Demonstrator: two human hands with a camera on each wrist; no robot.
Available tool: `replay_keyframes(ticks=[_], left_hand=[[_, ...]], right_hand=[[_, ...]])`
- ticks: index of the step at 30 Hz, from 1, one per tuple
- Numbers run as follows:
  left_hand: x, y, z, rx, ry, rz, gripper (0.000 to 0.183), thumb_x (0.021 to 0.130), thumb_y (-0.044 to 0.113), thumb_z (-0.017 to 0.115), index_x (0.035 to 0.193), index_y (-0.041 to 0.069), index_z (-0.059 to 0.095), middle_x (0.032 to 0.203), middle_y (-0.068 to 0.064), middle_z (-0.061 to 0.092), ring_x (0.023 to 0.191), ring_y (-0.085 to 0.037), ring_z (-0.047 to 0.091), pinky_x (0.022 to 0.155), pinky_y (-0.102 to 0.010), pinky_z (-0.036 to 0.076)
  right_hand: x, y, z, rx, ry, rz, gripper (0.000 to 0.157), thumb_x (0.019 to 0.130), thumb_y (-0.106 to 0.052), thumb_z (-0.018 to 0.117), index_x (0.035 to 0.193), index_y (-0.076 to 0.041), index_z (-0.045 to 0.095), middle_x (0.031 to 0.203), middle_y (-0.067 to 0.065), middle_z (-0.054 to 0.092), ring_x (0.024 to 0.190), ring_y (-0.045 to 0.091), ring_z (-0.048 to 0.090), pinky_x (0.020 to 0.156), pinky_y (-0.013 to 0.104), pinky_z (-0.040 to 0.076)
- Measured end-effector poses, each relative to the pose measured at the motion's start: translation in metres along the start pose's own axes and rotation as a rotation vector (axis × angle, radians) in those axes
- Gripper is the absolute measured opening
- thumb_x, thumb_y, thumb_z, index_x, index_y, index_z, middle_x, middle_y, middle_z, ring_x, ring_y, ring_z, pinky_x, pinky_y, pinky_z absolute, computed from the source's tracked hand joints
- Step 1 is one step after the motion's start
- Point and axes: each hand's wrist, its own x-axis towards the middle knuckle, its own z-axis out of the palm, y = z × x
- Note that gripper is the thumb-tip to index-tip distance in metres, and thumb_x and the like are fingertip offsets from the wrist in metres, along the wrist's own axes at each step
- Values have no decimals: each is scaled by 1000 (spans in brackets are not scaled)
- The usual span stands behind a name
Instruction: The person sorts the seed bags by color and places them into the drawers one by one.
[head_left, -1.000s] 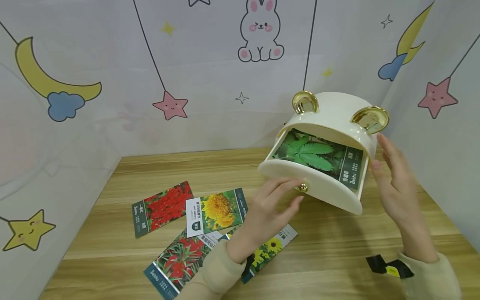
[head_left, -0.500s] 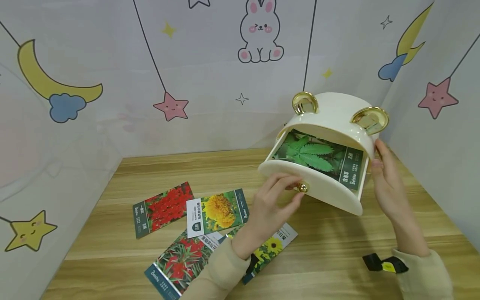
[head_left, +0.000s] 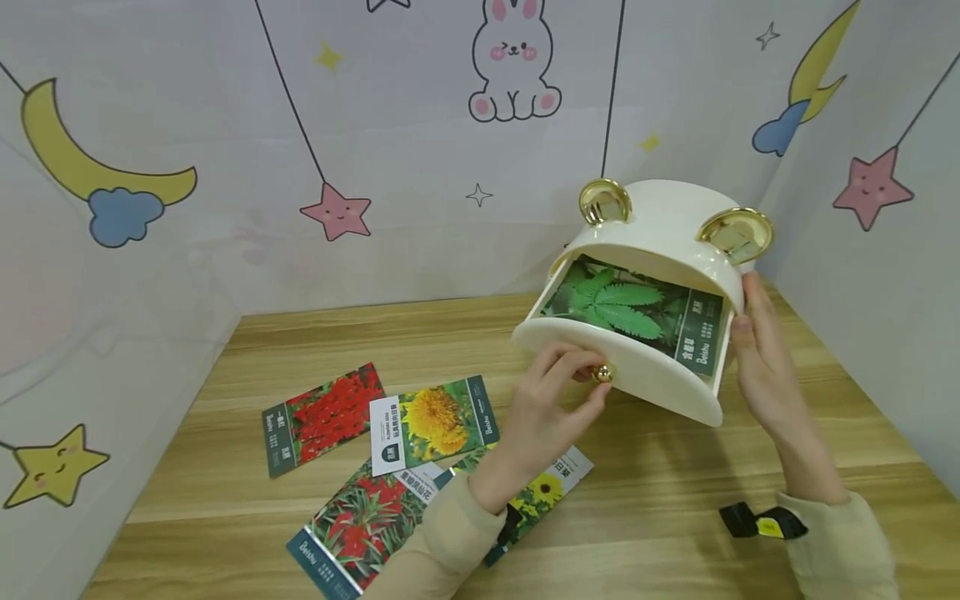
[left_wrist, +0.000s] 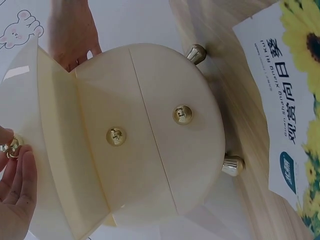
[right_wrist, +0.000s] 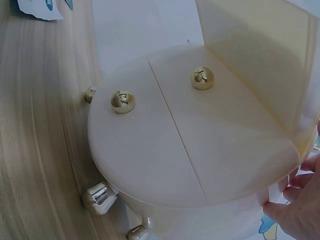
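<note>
A white cabinet (head_left: pixel 667 225) with gold ears stands at the back right of the table, its top drawer (head_left: pixel 660 385) pulled out. In that drawer lies a seed packet (head_left: pixel 630 308) with a green leaf picture. My left hand (head_left: pixel 546 410) pinches the drawer's gold knob (head_left: pixel 603 373) between thumb and fingers. Against the cabinet's right side rests my right hand (head_left: pixel 771 379), fingers fairly straight. Below the drawer, the left wrist view shows two more drawer fronts with an upper knob (left_wrist: pixel 116 136) and a lower knob (left_wrist: pixel 182 114), both pushed in.
Several flower seed packets lie left of the cabinet: a red-flower packet (head_left: pixel 324 421), a yellow-flower packet (head_left: pixel 435 423), a red bloom packet (head_left: pixel 367 525) and a sunflower packet (head_left: pixel 551 487) partly under my left arm. A printed cloth wall (head_left: pixel 420 250) rises behind the table.
My right hand has come in from the right to rest on the cabinet's side. My left thumb and fingers have drawn together on the knob. The drawer stays pulled out.
</note>
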Motion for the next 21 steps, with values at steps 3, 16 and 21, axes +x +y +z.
replay_keyframes(ticks=[3,16,21], left_hand=[[0,-1,1,-4,-2,2,23,78,3,65,100,5,59,94,-5,55,82,-10,57,76,-8,50],[4,-3,4,-34,8,-33,21,79,4,64,100,6,59,94,-5,53,81,-11,58,75,-9,51],[7,-4,7,-50,8,-61,21,79,3,64,99,6,60,94,-5,53,81,-11,58,75,-10,51]], right_hand=[[-1,2,0,-28,9,8,49,100,-21,22,147,-21,8,155,0,2,142,12,-1,119,36,-7],[-1,4,-2,-151,47,21,47,100,-22,25,145,-28,14,155,-4,8,143,17,4,120,34,-1],[-2,4,-2,-150,44,37,47,100,-23,25,145,-29,14,154,-5,8,143,15,4,120,35,-1]])
